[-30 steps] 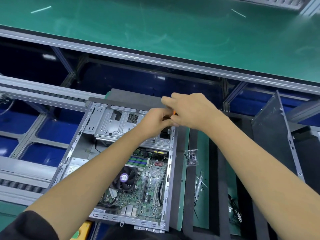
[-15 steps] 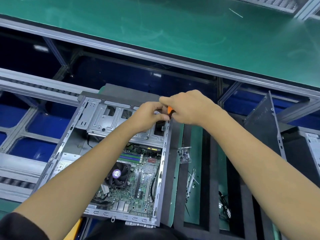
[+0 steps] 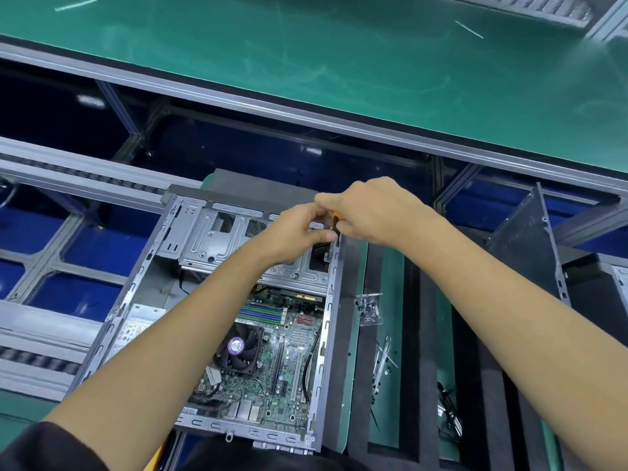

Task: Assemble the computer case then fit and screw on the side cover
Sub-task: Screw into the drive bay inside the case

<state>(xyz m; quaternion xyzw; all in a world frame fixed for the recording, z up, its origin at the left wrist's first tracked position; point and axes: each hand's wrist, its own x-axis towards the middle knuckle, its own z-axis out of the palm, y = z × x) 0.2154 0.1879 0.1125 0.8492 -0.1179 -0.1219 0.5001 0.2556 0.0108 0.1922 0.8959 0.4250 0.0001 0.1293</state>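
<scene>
At the far right corner of the open computer case (image 3: pixel 210 300), the right hand (image 3: pixel 377 212) grips an orange-handled screwdriver (image 3: pixel 335 223) while the left hand (image 3: pixel 295 229) pinches near its tip, where keeping the shaft upright should seat the screw cleanly.

Hands (image 3: pixel 339 219) hide most of the orange-handled tool (image 3: pixel 336 222).
</scene>
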